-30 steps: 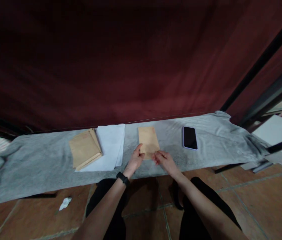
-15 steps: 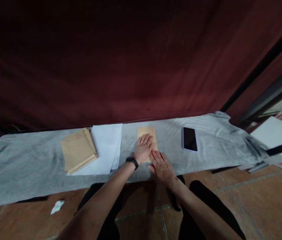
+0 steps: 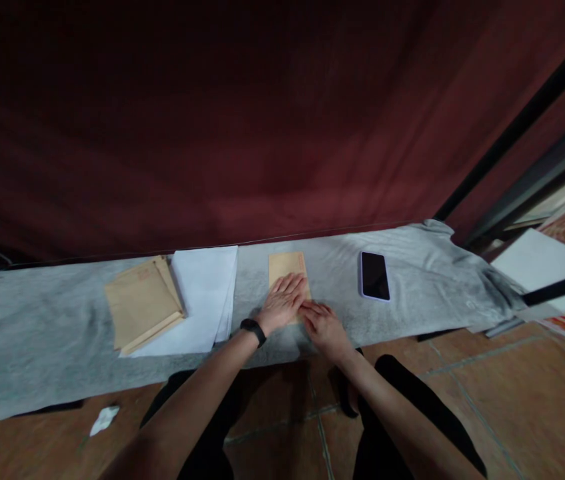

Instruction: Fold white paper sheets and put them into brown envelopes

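A small brown paper envelope (image 3: 286, 263) with faint red print at its upper right corner lies on the grey cloth. My left hand (image 3: 285, 301), with a black band on the wrist, rests flat across its middle, fingers stretched out. At the envelope's lower right edge, my right hand (image 3: 326, 328) has its fingers bent and drawn together on the paper; its thumb is hidden. The two hands touch near the fingertips. The envelope's lower part is largely covered by them.
Left of my hands, a stack of brown envelopes (image 3: 142, 303) partly overlaps white paper sheets (image 3: 207, 287). To the right lies a phone (image 3: 375, 275) in a pale purple case. A dark red curtain (image 3: 262, 133) hangs behind the cloth-covered surface (image 3: 52, 320). Crumpled white tissue (image 3: 104, 421) is on the tiled floor.
My right hand's fingers have gone from lying flat to bent at the envelope's edge. My left hand has slid slightly down the envelope, baring more of its top. The view has shifted slightly.
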`<action>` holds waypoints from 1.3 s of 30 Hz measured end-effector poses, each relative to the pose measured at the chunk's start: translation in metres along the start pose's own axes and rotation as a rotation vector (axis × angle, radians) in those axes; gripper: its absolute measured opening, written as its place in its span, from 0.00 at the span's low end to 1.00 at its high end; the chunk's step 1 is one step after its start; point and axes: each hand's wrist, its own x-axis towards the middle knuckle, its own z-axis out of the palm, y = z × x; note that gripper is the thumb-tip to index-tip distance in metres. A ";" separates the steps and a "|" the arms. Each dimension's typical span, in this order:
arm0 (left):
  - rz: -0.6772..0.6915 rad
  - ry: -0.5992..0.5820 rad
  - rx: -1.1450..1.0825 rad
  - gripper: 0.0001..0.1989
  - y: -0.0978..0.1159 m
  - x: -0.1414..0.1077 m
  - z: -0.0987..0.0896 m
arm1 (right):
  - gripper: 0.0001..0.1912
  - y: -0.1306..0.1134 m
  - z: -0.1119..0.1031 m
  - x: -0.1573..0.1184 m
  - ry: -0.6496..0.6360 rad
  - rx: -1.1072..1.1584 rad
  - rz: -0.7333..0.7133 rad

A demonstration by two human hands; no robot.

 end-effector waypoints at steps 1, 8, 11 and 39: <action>0.013 -0.007 -0.012 0.27 0.003 -0.015 0.000 | 0.18 0.002 -0.002 0.001 0.016 0.017 0.031; 0.016 0.003 -0.004 0.28 0.032 -0.103 -0.001 | 0.16 -0.001 0.002 0.004 0.167 0.000 0.260; -0.010 0.032 0.022 0.27 0.038 -0.113 -0.001 | 0.14 -0.006 0.001 0.010 0.106 0.020 0.388; -0.660 0.256 -1.825 0.17 0.030 -0.022 -0.013 | 0.32 0.059 -0.032 0.025 0.437 1.145 0.625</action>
